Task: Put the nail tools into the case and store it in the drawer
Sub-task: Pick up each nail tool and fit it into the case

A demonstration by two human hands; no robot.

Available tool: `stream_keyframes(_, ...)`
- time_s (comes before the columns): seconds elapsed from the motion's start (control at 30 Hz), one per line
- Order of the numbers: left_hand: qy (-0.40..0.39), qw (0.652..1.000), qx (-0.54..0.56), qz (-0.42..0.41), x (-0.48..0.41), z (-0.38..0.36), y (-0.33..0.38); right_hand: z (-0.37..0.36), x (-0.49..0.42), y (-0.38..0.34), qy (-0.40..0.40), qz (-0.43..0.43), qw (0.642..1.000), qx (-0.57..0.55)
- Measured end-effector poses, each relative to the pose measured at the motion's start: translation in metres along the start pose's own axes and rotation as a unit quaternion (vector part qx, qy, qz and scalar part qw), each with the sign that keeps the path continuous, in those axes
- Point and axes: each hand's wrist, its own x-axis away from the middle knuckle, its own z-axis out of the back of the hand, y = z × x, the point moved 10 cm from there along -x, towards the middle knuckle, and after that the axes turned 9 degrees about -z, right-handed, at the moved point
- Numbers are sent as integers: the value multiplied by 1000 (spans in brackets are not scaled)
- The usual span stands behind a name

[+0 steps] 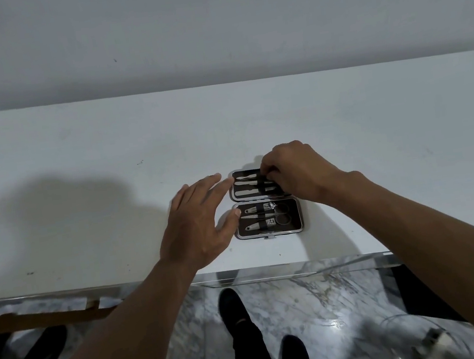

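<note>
A small dark case (295, 213) lies open flat on the white table (80, 201), near the front edge. Its near half holds two nail clippers, a thin tool and small scissors (281, 214) under an elastic strap. The far half (242, 196) holds slim metal tools (245, 184) under another strap. My right hand (295, 171) rests on the far half's right end, fingertips pinched on a tool or the strap there; which one is hidden. My left hand (199, 221) lies flat with fingers spread, touching the case's left edge. No drawer is in view.
A plain wall rises behind the table. Below the front edge I see a marble floor (323, 304), my dark trouser leg and shoes (232, 304), a dark striped item at lower left and a blurred pale object at lower right.
</note>
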Motion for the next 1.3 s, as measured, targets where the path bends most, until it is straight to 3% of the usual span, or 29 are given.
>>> stream_keyframes(0.2, 0, 1000, -1, -3, 0, -1, 0, 13, 11, 6, 44, -22, 996, -70)
stream_keyframes(0.3, -11, 1000, 2, 1, 0, -2, -1, 23, 24, 26, 79, -83, 987, -114)
stream_keyframes(0.5, -23, 1000, -2, 3, -1, -1, 1, -17, 54, 65, -62, -235, 943, -225)
stream_keyframes(0.8, -89, 994, 48, 50, -5, -1, -1, -17, 72, 51, -18, -244, 941, -233)
stream_keyframes(0.9, -151, 984, 26, 90, -12, 2, 6, -11, 70, 45, -15, -235, 949, -208)
stream_keyframes(1.0, -208, 965, 75, 139, -13, 0, 12, -9, 64, 43, -21, -229, 952, -201)
stream_keyframes(1.3, -146, 942, 176, 244, -13, 4, 6, -9, 64, 46, 0, -249, 938, -242)
